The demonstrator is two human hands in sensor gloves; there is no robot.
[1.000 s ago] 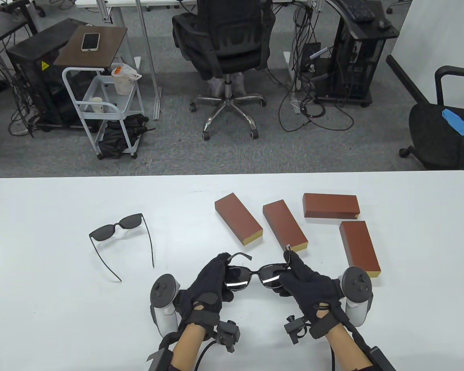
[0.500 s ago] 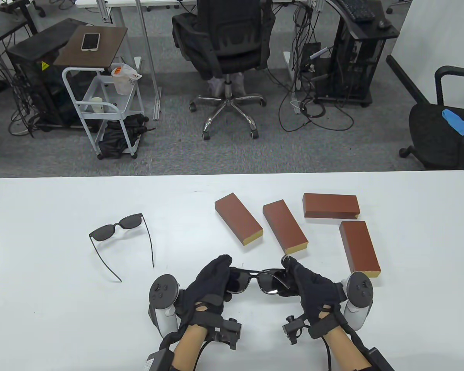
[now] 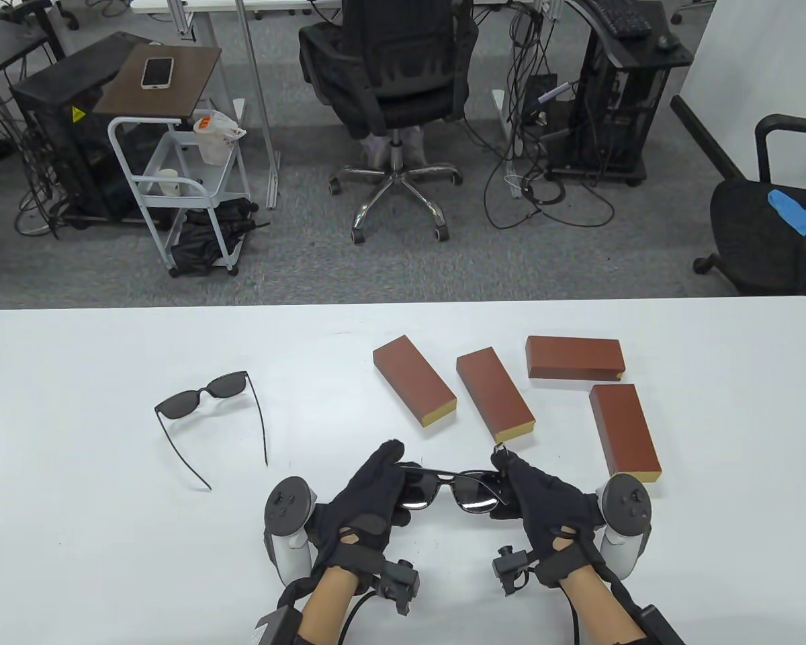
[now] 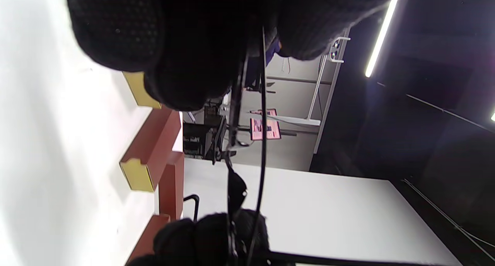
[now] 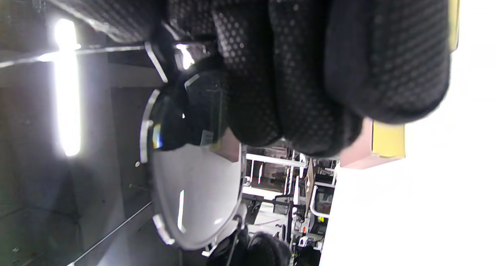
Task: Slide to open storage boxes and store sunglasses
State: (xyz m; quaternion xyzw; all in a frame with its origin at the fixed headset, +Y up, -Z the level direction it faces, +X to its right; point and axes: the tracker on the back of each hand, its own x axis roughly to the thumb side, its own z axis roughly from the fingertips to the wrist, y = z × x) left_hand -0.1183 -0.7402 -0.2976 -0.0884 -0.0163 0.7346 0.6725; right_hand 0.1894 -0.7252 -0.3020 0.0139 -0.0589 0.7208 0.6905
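Both hands hold one pair of dark sunglasses just above the table near its front edge. My left hand grips the left lens end. My right hand grips the right end, and the lens shows close up in the right wrist view. The temples look folded against the frame. A second pair of black sunglasses lies on the table to the left with its arms spread open. Several reddish-brown storage boxes lie beyond the hands, shut: one, another, and one at the right.
Another brown box lies farther back on the white table. An office chair and a white cart stand on the floor past the table's far edge.
The sunglasses' temples have been folded in against the frame. Both hands have drawn slightly closer together and lower, still holding the sunglasses.
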